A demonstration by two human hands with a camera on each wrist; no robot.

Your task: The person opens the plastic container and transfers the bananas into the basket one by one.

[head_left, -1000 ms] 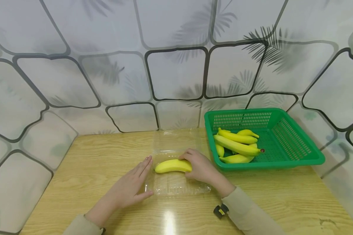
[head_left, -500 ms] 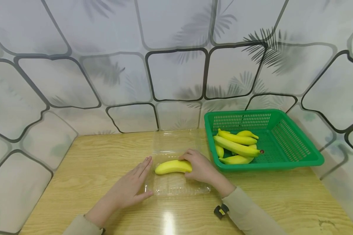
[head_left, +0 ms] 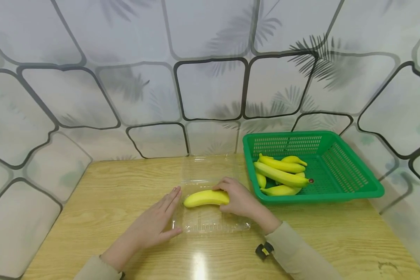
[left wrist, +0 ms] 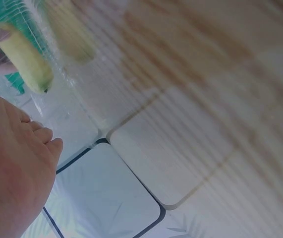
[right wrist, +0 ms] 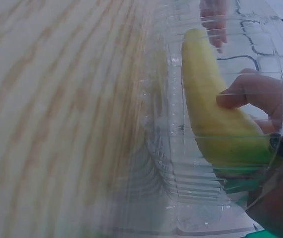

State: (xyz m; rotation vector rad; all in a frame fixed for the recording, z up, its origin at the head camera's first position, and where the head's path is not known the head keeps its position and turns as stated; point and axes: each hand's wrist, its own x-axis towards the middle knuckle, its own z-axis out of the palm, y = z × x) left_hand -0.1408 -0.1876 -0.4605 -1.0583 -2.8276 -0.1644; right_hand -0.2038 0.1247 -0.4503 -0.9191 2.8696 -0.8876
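A yellow banana (head_left: 205,198) lies sideways within a clear plastic clamshell container (head_left: 213,226), whose lid (head_left: 210,167) is folded back toward the wall. My right hand (head_left: 238,199) grips the banana's right end; in the right wrist view the thumb and fingers bend round the banana (right wrist: 205,99) near its dark-tipped stem. At the container's left side, my left hand (head_left: 157,217) has its fingers straight and its thumb spread, resting against the clear wall. The left wrist view shows the back of the left hand (left wrist: 20,163) near the container, with the banana (left wrist: 28,59) beyond it.
A green plastic basket (head_left: 339,196) stands right of the container, with several bananas (head_left: 283,173) piled in its left part. The wooden table (head_left: 101,194) ends at a patterned wall (head_left: 210,89) behind. A dark device (head_left: 264,251) sits at the right cuff.
The hands, banana and container keep almost the same places. Only a very slight shift of the whole head view shows.
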